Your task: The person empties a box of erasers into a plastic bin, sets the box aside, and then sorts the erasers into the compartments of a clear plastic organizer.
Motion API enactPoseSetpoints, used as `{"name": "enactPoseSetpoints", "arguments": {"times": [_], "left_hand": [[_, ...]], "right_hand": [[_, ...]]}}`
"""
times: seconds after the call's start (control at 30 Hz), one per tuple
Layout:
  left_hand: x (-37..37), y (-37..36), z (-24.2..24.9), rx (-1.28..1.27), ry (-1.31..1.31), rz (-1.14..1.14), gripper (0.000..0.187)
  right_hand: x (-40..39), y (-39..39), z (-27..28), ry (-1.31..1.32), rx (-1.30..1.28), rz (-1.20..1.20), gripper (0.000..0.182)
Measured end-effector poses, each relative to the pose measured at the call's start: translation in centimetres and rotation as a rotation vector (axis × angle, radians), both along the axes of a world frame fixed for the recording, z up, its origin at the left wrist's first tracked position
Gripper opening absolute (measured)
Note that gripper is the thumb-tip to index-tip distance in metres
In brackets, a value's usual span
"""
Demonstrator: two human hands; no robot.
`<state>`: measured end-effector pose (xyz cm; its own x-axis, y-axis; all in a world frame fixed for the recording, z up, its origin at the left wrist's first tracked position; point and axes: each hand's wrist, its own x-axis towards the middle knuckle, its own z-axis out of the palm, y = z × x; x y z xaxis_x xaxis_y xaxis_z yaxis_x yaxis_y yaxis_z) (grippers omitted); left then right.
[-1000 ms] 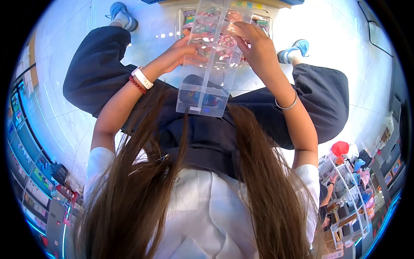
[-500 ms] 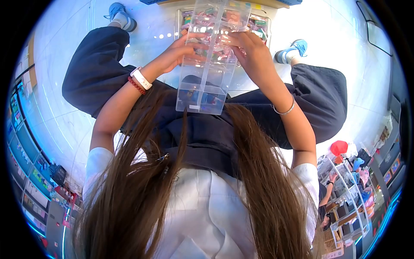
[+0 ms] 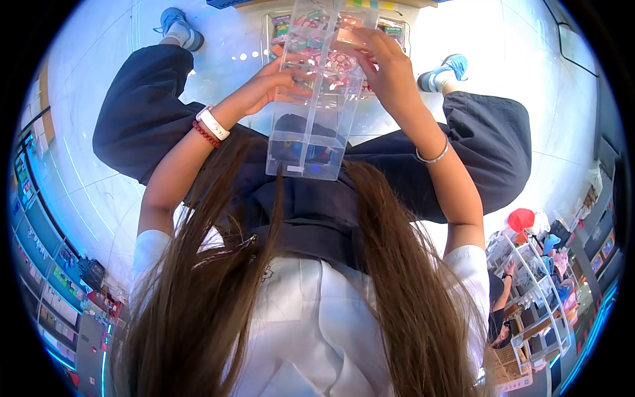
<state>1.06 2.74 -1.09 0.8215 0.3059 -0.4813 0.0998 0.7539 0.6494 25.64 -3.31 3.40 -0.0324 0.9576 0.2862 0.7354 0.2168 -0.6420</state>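
Observation:
A long clear plastic box (image 3: 305, 155) with a lengthwise divider stands tilted between my knees, its near end by my waist. My left hand (image 3: 268, 85) grips it from the left, fingers spread along its side and partly seen through the plastic. At the upper right side of the box, my right hand (image 3: 390, 69) pinches a small peach-coloured packet (image 3: 349, 39) between thumb and fingers. Beyond and beneath the box lies a tray (image 3: 267, 40) full of small colourful packets (image 3: 281, 32), many of them visible only through the clear plastic.
My shoes, left (image 3: 182, 30) and right (image 3: 444, 73), rest on the shiny tiled floor (image 3: 99, 119) either side of the tray. At the right, another person's arm (image 3: 505, 291) shows beside a white rack (image 3: 546, 298) holding goods. Shelves (image 3: 43, 255) line the left edge.
The peach-coloured packet now shows plainly in my right fingers, which have risen slightly and opened a little away from the box. My left hand keeps its place on the box.

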Motion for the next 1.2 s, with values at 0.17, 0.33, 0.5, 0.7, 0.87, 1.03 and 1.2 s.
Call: {"name": "enactPoseSetpoints", "arguments": {"times": [0.17, 0.33, 0.5, 0.7, 0.87, 1.03, 1.2], "left_hand": [[0.2, 0.4, 0.9, -0.074, 0.008, 0.045, 0.058], [0.2, 0.8, 1.3, -0.136, 0.020, 0.203, 0.057], [-0.3, 1.2, 0.8, -0.067, 0.063, 0.334, 0.056], [-0.8, 1.0, 0.4, -0.031, 0.016, 0.331, 0.054], [-1.2, 0.6, -0.2, -0.027, -0.006, 0.318, 0.049], [-1.2, 0.4, 0.0, -0.072, 0.006, 0.308, 0.047], [-2.0, 0.7, -0.9, -0.096, 0.025, 0.310, 0.051]], "right_hand": [[-0.4, 0.8, 2.9, -0.097, 0.166, -0.039, 0.031], [2.6, 0.3, 2.2, -0.071, 0.091, -0.170, 0.046], [6.1, 0.6, -3.9, -0.280, -0.211, -0.205, 0.025], [6.5, -0.5, -11.3, -0.372, -0.452, -0.073, 0.042], [6.6, -0.6, -14.6, -0.495, -0.270, 0.070, 0.060], [5.1, 0.0, -15.6, -0.592, -0.386, -0.016, 0.050], [3.7, 1.0, -16.9, -0.587, -0.419, -0.118, 0.025]]}}
